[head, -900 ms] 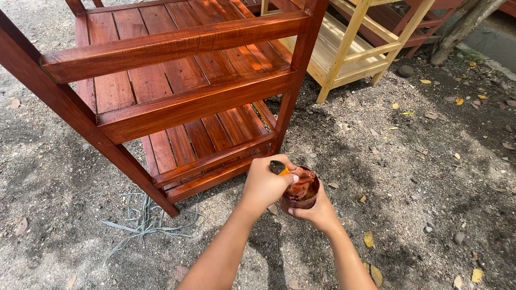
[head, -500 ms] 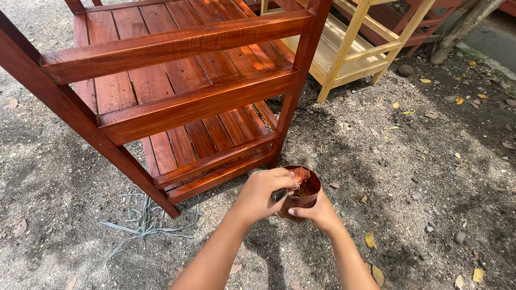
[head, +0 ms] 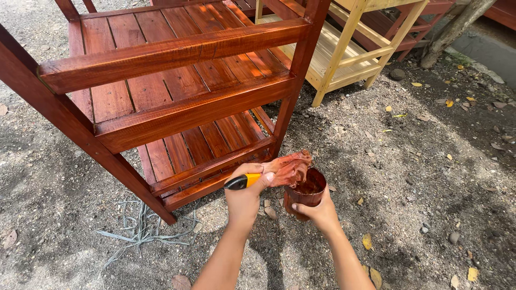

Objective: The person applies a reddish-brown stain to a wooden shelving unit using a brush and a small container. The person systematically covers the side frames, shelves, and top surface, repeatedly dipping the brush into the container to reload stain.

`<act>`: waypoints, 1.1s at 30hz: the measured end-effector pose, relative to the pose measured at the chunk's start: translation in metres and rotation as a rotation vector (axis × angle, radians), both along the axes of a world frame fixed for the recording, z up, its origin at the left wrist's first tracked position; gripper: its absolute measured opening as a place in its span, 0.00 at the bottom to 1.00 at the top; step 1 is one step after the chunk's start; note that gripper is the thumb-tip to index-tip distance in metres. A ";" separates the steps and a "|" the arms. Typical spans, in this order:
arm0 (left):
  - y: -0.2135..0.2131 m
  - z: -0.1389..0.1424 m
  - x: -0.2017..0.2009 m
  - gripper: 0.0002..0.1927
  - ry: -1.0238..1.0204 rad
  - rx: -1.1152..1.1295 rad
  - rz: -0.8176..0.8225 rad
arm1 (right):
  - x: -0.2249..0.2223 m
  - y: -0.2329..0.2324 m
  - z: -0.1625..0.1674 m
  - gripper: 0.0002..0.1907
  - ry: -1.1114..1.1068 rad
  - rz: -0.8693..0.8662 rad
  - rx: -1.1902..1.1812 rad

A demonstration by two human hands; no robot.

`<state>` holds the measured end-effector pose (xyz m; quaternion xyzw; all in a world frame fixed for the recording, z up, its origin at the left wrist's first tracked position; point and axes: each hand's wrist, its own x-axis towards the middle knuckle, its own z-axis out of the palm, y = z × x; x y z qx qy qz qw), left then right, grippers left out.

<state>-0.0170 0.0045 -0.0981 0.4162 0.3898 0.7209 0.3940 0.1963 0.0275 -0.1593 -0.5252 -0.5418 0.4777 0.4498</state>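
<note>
Left hand [head: 244, 196] grip clamped on brush [head: 269, 174] handle, soaked bristles soft, dripping, over cup [head: 305, 194]. Right hand [head: 321, 212] wraps cup: light, probably slippery; hold low, beside stained shelf [head: 177, 115].

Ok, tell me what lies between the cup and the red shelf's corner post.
In the head view, only bare dirt separates the cup from the post; the stained rag hangs above it.
</note>
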 end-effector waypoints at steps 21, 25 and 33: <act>0.141 0.006 0.024 0.12 -0.883 -0.075 0.164 | 0.039 -0.023 0.028 0.55 -0.142 -0.139 -0.042; 0.136 -0.021 0.028 0.10 -0.773 -0.106 0.262 | 0.046 -0.025 0.029 0.54 -0.071 -0.109 -0.072; 0.112 -0.035 0.015 0.07 -0.324 -0.362 0.341 | 0.040 -0.024 0.034 0.55 -0.140 -0.107 -0.094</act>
